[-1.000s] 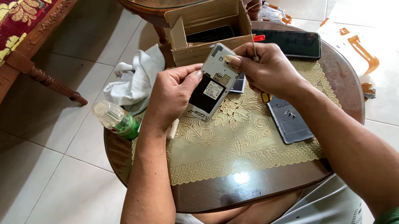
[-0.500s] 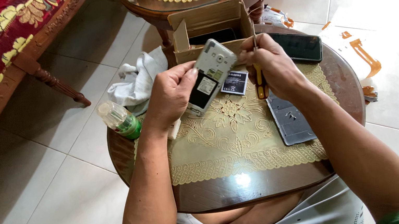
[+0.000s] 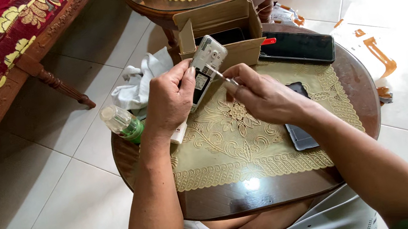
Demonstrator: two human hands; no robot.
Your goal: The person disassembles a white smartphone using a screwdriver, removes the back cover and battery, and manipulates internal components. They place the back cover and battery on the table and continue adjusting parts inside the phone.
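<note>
Seen from above, over a round dark wooden side table on pale floor tiles. Spread across its top, a cream lace-patterned mat. At the far edge, an open brown cardboard box, with a flat black phone-like slab lying just to its right. Off the table's left rim, a crumpled white cloth and, nearer, a small clear plastic bottle with a green base. On the mat's right side, partly hidden by the right forearm, a dark grey rectangular panel.

Above the mat, in front of the box: left hand wrapped closed around an opened white phone with exposed inner parts, held tilted and raised off the table, fingers curled along its left edge. Right hand pinched shut on a thin metal tool, its tip touching the phone's face.
</note>
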